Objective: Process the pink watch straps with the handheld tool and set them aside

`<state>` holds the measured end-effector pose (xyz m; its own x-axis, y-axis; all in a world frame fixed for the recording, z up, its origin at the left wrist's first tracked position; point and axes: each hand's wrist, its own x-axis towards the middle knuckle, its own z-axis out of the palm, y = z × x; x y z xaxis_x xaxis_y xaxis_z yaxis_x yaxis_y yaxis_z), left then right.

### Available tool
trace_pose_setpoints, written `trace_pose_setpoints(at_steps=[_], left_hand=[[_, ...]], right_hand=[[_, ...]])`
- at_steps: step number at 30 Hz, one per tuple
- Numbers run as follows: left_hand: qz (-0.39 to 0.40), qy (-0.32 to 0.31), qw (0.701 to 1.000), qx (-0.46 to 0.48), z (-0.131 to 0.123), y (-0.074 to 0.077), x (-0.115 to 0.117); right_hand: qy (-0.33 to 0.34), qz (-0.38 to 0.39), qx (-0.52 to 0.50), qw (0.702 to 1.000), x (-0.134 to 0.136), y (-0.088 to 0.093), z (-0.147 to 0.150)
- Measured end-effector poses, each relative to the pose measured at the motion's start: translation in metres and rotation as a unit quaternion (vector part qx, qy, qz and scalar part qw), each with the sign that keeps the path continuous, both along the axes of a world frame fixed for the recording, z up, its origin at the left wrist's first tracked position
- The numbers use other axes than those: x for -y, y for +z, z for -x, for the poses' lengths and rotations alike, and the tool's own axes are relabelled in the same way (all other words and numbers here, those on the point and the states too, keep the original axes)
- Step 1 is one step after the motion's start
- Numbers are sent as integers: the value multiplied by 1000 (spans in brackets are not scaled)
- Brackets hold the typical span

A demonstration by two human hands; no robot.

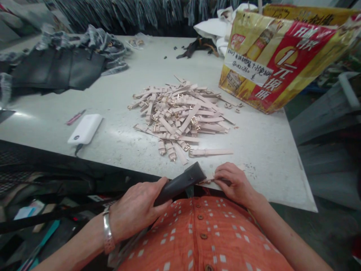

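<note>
My left hand (143,203) is wrapped round a black, tube-shaped tool (183,182) with a wide, flat end, pointing toward my right hand. My right hand (232,182) is closed in a pinch at the table's front edge. From its fingers a narrow pale strap (208,181) sticks out to the left, close to the tool's end; most of it is hidden. Just beyond lies a single pale pink buckle strap (211,152). Behind it, a large heap of similar straps (180,113) with gold buckles covers the middle of the table.
A yellow and red carton (270,67) stands at the table's (282,162) right side. To the left are a white power bank (86,129) with a cable and a pink, dark-tipped tool (75,117). Black bag pieces (59,69) lie further back. Small metal rings (234,106) sit beside the heap.
</note>
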<state>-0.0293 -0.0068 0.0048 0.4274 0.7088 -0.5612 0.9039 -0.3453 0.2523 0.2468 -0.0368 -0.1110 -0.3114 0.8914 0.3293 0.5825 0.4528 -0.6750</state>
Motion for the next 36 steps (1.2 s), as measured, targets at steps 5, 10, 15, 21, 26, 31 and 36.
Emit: trace_pose_setpoints(at_steps=[5, 10, 15, 21, 26, 31, 36], left_hand=[[19, -8, 1000, 11, -5, 0, 3], [9, -32, 999, -4, -21, -5, -3], [-19, -37, 999, 6, -31, -12, -8], [-71, 1, 997, 31, -16, -19, -5], [-70, 41, 996, 33, 5, -20, 3], [-51, 83, 995, 37, 16, -21, 9], [-54, 102, 992, 41, 19, -21, 14]], right_hand=[[14, 0, -1, 1000, 1, -1, -2], [19, 20, -22, 999, 0, 0, -3], [-14, 47, -19, 999, -1, 3, -1], [-1, 11, 57, 998, -1, 8, -2], [-147, -14, 4, 989, -14, 20, -32], [-286, 37, 32, 957, -51, 20, -88], [-291, 49, 98, 951, -77, 15, -116]])
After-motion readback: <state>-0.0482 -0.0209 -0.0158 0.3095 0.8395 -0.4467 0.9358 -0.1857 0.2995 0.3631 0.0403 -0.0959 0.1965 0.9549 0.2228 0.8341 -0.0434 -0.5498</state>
